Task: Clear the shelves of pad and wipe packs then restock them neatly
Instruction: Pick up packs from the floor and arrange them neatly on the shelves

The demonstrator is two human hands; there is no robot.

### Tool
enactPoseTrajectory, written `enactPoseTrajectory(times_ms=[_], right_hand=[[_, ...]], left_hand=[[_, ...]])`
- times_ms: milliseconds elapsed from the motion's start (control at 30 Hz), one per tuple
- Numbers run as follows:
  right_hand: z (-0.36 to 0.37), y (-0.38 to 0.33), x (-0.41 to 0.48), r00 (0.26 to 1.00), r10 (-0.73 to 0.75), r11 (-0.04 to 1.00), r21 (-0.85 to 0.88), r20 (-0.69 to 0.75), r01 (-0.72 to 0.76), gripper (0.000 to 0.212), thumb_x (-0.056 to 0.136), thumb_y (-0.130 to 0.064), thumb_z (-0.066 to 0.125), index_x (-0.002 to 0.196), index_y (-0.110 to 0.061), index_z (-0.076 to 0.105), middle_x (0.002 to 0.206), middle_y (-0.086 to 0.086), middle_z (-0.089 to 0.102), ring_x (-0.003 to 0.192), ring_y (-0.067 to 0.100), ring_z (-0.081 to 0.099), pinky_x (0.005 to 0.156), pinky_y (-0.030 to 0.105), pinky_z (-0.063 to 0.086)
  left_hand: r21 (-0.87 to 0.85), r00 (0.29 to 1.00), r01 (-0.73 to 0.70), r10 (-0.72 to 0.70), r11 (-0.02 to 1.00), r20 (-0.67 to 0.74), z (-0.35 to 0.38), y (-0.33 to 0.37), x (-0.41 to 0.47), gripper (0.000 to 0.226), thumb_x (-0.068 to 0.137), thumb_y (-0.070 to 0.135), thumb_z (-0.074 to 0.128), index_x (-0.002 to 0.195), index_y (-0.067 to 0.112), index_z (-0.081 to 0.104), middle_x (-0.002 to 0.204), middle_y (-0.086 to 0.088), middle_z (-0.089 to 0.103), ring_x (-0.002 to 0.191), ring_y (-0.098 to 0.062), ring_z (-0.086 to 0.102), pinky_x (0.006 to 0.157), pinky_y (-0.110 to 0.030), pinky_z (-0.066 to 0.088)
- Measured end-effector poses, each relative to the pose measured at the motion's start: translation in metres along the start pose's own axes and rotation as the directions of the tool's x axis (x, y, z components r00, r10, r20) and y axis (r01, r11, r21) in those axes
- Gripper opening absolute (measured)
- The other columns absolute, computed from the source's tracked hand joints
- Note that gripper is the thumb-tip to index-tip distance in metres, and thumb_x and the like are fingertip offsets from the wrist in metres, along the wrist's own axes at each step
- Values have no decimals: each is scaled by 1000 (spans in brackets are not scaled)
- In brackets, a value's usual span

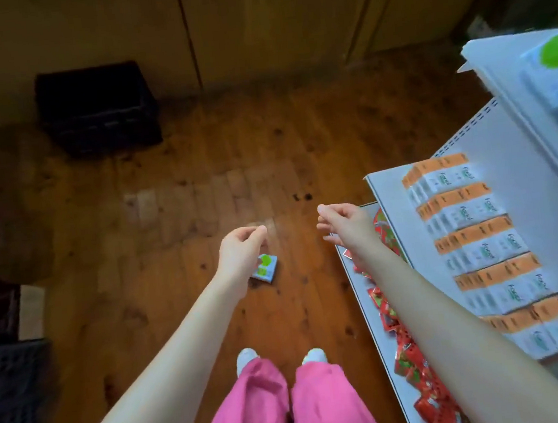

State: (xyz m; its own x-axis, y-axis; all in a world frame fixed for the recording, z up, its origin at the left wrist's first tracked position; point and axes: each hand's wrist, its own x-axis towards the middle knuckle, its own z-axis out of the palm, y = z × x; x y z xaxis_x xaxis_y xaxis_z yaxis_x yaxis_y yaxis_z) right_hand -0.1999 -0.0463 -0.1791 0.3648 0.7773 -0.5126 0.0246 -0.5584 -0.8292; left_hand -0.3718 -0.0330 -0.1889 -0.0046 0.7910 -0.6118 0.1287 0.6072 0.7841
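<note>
- A small, flat white-and-blue pack with green circles (pixel 267 267) is lying on the wooden plank floor (pixel 168 223), partly hidden behind the left hand (pixel 243 247).
- Boxy orange-and-white packs (pixel 473 235) are sitting in a row on the white metal shelf (pixel 389 192); crinkly red sachets (pixel 414 366) are lying on the tier below.
- Both arms are reaching forward; the left hand and right hand (pixel 344 221) are hanging loosely curled, gripping nothing.

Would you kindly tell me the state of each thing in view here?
Left hand: loosely curled, empty.
Right hand: loosely curled, empty.
Green-dot pack: loose on the floor, tilted.
Orange-topped packs: lined up neatly on the shelf.
Red packs: jumbled on the lower shelf.
Black crate: upright on the floor.
</note>
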Motion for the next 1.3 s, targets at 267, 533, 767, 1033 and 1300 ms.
enactPoseTrajectory(times_ms=[267, 533, 767, 1033, 1300], right_hand=[[55, 39, 81, 982, 179, 978, -119, 54, -172, 25, 93, -26, 56, 110, -7, 55, 102, 5, 60, 90, 13, 60, 74, 24, 50], [119, 115, 186, 922, 385, 911, -181, 46, -371, 32, 93, -24, 56, 119, -5, 52, 109, 7, 58, 99, 17, 59, 82, 29, 49], [167, 237, 283, 884, 466, 873, -152, -29, -464, 40, 92, -23, 59, 124, -1, 50, 121, 14, 59, 108, 22, 60, 92, 36, 48], [206, 417, 393, 868, 495, 851, -178, -44, -495, 43, 90, -27, 61, 122, -1, 50, 103, 10, 56, 107, 25, 58, 81, 34, 49], [220, 537, 473, 915, 401, 858, -336, -32, -388, 39, 83, -33, 68, 108, -11, 48, 95, 7, 55, 82, 20, 54, 54, 27, 40]], left_hand=[[-27, 987, 127, -129, 992, -101, -30, -28, 78, 13, 93, 21, 53, 100, 11, 59, 91, -6, 62, 77, -12, 60, 70, -25, 47], [-9, 945, 250, -246, 968, -217, -40, -103, 199, 26, 94, 23, 53, 112, 6, 60, 95, -9, 61, 88, -20, 57, 76, -33, 46], [74, 919, 322, -293, 944, -263, -53, -222, 320, 19, 94, 26, 54, 105, 12, 58, 96, -8, 60, 89, -21, 60, 78, -33, 49], [128, 913, 366, -329, 922, -241, -50, -387, 458, 38, 90, 30, 57, 115, 0, 59, 72, -5, 56, 64, -19, 55, 61, -29, 46], [214, 903, 414, -370, 885, -218, -23, -492, 550, 77, 75, 58, 66, 115, -6, 52, 98, -16, 62, 86, -29, 65, 61, -33, 51]])
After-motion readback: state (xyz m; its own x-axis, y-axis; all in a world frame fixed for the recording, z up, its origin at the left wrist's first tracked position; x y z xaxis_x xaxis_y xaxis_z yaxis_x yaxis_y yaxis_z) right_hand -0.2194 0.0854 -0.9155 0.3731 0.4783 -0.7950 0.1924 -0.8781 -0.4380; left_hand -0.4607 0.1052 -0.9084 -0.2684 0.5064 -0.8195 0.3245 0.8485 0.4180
